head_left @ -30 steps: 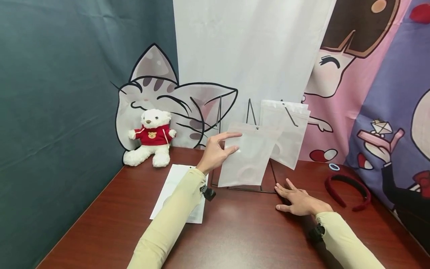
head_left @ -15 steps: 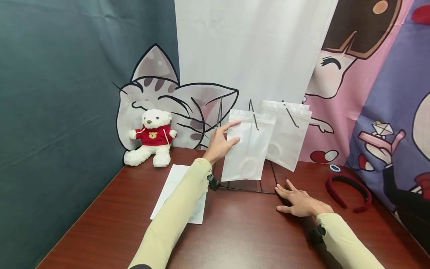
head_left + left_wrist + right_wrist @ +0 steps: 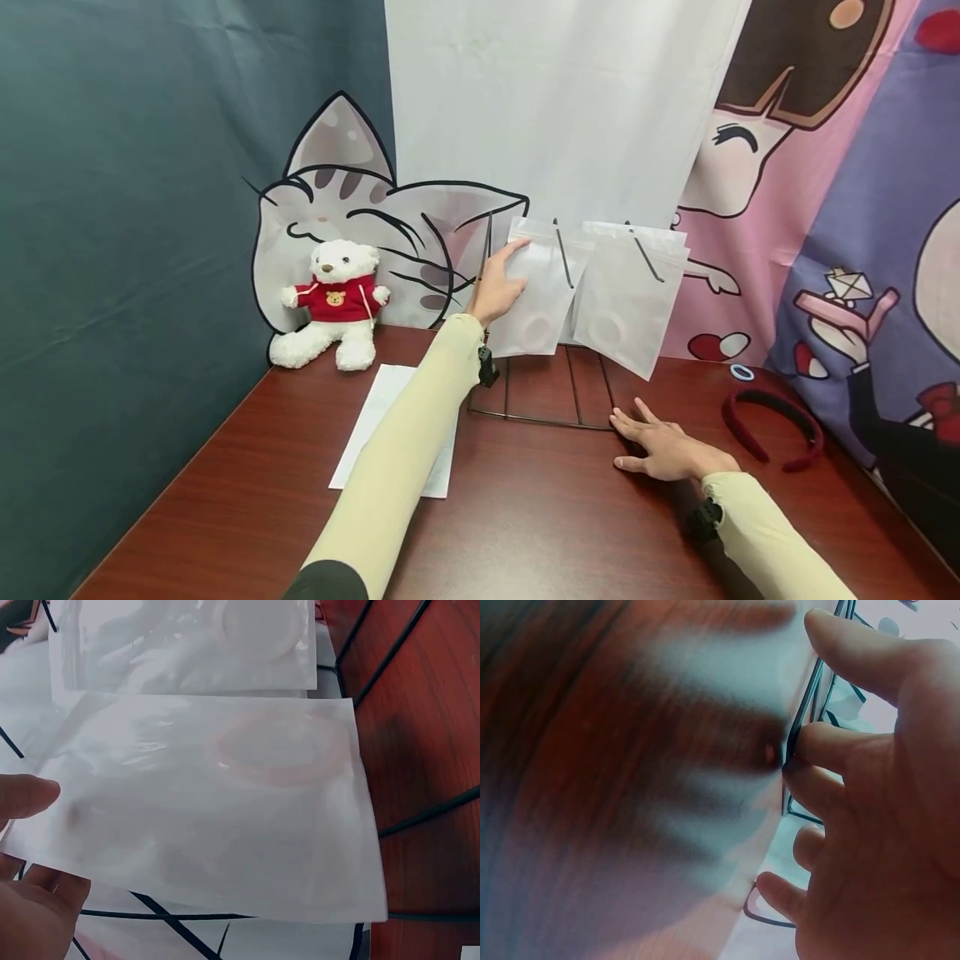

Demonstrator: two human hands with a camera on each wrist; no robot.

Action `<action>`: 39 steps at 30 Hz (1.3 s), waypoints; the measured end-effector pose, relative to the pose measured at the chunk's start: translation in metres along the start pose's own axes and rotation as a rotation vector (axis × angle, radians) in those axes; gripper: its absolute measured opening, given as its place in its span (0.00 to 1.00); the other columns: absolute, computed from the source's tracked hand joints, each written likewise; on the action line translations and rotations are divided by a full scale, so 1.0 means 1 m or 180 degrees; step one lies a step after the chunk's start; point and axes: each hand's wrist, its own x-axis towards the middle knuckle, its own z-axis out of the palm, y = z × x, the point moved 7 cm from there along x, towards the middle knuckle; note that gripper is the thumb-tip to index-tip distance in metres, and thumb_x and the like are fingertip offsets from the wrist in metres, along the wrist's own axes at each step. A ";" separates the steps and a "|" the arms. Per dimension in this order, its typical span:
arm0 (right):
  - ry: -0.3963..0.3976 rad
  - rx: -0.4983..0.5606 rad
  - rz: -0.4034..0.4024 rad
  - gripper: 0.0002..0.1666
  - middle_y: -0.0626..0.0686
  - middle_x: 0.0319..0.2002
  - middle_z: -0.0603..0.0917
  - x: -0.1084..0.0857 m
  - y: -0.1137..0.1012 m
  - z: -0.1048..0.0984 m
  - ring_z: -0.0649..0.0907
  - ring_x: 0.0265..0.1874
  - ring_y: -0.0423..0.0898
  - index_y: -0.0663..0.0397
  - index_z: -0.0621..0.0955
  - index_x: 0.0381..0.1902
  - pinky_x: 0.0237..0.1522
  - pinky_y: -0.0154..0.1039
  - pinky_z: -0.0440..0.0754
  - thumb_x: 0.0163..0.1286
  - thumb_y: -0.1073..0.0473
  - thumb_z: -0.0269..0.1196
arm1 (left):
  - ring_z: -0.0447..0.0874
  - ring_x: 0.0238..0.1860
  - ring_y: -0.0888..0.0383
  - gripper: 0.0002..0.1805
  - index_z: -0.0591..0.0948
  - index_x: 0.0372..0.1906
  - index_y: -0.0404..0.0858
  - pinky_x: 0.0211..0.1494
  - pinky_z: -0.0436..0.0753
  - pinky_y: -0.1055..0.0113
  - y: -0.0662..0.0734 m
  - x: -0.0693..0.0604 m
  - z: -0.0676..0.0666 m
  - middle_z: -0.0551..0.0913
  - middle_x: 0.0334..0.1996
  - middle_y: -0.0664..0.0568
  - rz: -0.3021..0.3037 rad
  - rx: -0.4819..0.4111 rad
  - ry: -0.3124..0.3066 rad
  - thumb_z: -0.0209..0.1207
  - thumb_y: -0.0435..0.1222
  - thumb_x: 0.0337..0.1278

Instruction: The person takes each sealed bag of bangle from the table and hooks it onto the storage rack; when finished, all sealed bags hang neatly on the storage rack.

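Observation:
My left hand pinches the left edge of a translucent white zip bag between thumb and fingers. The bag hangs upright at the middle hook of a black wire rack. Through its film in the left wrist view shows a pinkish ring. More white zip bags hang in a stack on the rack's right hook. My right hand lies low on the table with fingers spread, fingertips touching the rack's front right base corner. In the right wrist view its fingers meet the black wire.
Under my left sleeve lies another flat white bag on the brown table. A white teddy bear in a red top sits at the back left. To the right are a dark red headband and a pale blue ring.
My left hand has moved up and back with the zip bag, from in front of the middle hook to farther along it. My right hand has stayed at the rack's base.

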 end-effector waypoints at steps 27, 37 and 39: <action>-0.0009 -0.0037 -0.0032 0.47 0.63 0.77 0.63 0.002 -0.003 0.001 0.49 0.77 0.73 0.59 0.67 0.74 0.62 0.79 0.59 0.66 0.39 0.65 | 0.74 0.69 0.40 0.34 0.73 0.70 0.45 0.68 0.76 0.47 -0.074 -0.034 -0.031 0.77 0.66 0.39 -0.0310 0.0523 -0.0720 0.63 0.24 0.57; -0.0006 -0.0033 -0.0062 0.47 0.64 0.76 0.63 0.000 -0.002 0.000 0.49 0.77 0.74 0.59 0.67 0.74 0.61 0.81 0.58 0.66 0.40 0.65 | 0.80 0.63 0.40 0.26 0.77 0.63 0.31 0.67 0.77 0.48 -0.098 -0.075 -0.066 0.83 0.59 0.37 -0.0138 0.1079 -0.1435 0.62 0.25 0.57; -0.0018 -0.0025 -0.0059 0.47 0.64 0.77 0.63 0.000 -0.002 -0.001 0.49 0.77 0.74 0.59 0.67 0.74 0.61 0.81 0.58 0.66 0.39 0.65 | 0.80 0.63 0.41 0.25 0.78 0.62 0.32 0.67 0.77 0.48 -0.105 -0.085 -0.079 0.83 0.58 0.37 -0.0188 0.1295 -0.1520 0.63 0.27 0.58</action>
